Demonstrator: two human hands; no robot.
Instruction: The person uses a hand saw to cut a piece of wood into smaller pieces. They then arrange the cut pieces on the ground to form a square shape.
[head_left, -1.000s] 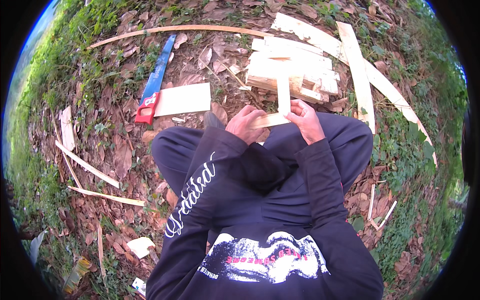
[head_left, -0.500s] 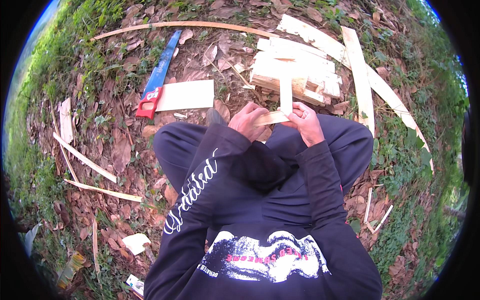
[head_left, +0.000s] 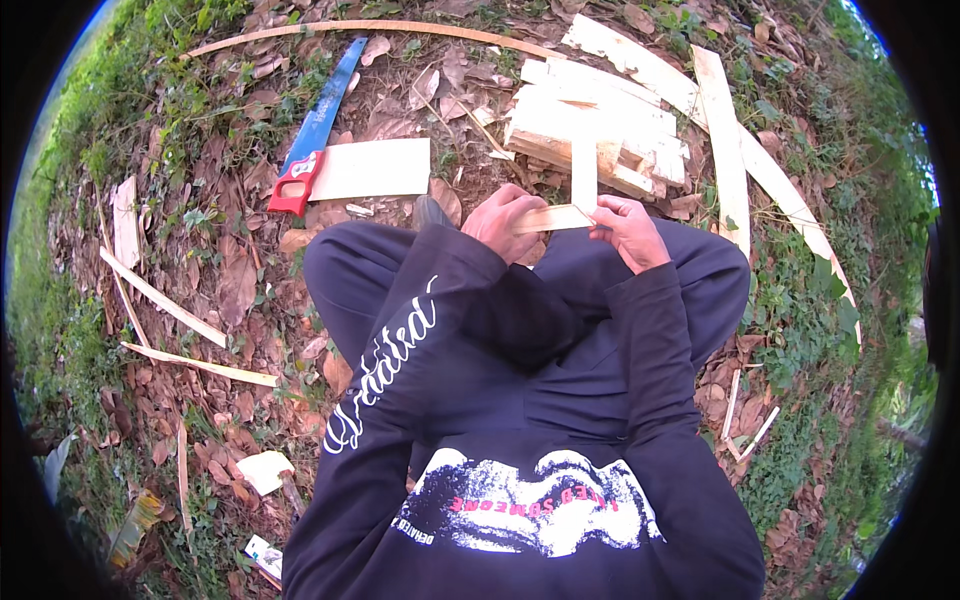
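Note:
Over my crossed legs, my left hand (head_left: 494, 224) is closed round one end of a short pale wooden strip (head_left: 548, 219). A second pale strip (head_left: 584, 178) stands away from me, its near end meeting the first at about a right angle, so the two form an L. At that corner my right hand (head_left: 632, 234) pinches the wood between thumb and fingers. Whether anything fastens the joint I cannot make out. Just beyond lies a pile of cut boards (head_left: 590, 115), partly hidden behind the upright strip.
At the far left a handsaw (head_left: 318, 125) with blue blade and red handle lies beside a flat pale board (head_left: 375, 167). Long planks (head_left: 722, 150) rest at the right. Thin offcuts (head_left: 165, 298) lie on the leafy ground at the left, near a whitish object (head_left: 265, 471).
My right hand has shifted slightly right and its fingers now pinch the corner from the side. The L of strips has moved a little right with the joint more exposed.

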